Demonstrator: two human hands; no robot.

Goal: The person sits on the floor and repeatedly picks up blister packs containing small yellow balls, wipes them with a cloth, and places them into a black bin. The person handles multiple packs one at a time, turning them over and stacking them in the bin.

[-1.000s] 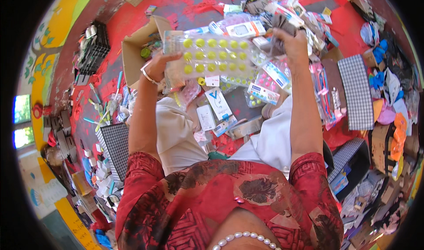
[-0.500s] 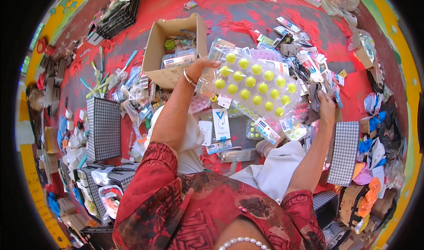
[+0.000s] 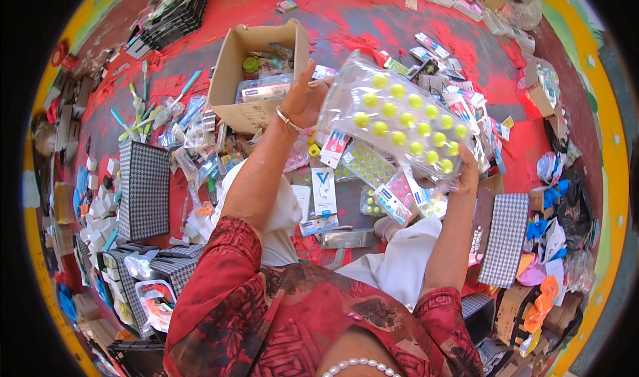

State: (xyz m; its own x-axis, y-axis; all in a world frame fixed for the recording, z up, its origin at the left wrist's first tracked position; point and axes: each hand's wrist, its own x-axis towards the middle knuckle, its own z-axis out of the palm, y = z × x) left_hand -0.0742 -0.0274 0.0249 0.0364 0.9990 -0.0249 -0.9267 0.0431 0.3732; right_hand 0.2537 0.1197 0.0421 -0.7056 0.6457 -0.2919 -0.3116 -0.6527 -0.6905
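Observation:
A clear plastic pack of yellow-green round balls (image 3: 401, 122) is held up tilted in front of me. My right hand (image 3: 468, 171) grips it at its lower right corner. Beside its left edge is my left hand (image 3: 306, 101), thumb and fingers apart; some fingertips pass close to the pack's edge, where contact is hard to make out. Below the pack lie more blister sheets with small green dots (image 3: 370, 164), a pink-dotted sheet (image 3: 401, 194) and a white box with a blue mark (image 3: 324, 190).
An open cardboard box (image 3: 243, 114) holding packaged goods stands beyond my left hand. Toothbrush-like sticks and plastic packets (image 3: 196, 127) lie left of it. Checkered boxes (image 3: 143, 190) flank me, another checkered box (image 3: 506, 240) on the right. Carded packages (image 3: 459, 101) are heaped at the far right.
The pack has shifted right and tilted. My left hand has come off its upper left corner and spread. My right hand has moved left and down onto the pack; the dark cloth no longer shows.

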